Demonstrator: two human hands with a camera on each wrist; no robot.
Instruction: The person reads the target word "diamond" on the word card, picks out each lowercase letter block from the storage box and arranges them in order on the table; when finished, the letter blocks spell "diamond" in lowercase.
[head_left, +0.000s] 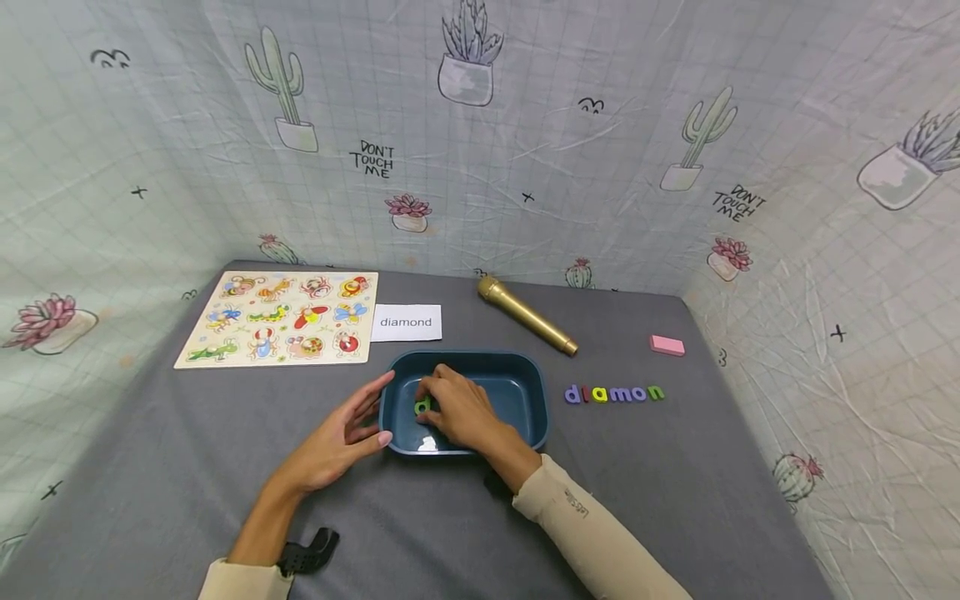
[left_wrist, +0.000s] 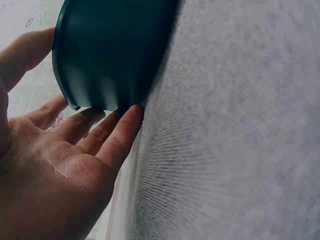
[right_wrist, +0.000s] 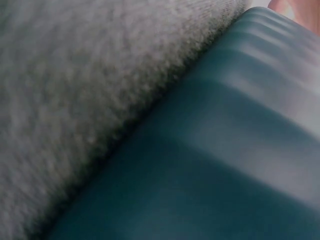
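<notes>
A dark blue tray (head_left: 528,367) with a raised rim stands in the middle of the table. At its left end my left hand (head_left: 330,446) rests, thumb and fingertips touching the rim and outer wall. The left wrist view shows that hand (left_wrist: 65,155) with fairly straight fingers against the tray (left_wrist: 110,55). Inside the tray, my right hand (head_left: 461,408) pinches a green letter d (head_left: 422,406) near the left side. Only the ribbed outer wall of the tray (right_wrist: 210,150) fills the right wrist view, so the right fingers are hidden there.
Colored letters (head_left: 618,394) spelling "diamon" lie right of the tray. Behind it are a white card (head_left: 407,333) reading "diamond" and a gold microphone (head_left: 525,314). An insect picture board (head_left: 285,321) lies back left, a pink eraser-like block (head_left: 667,345) at right.
</notes>
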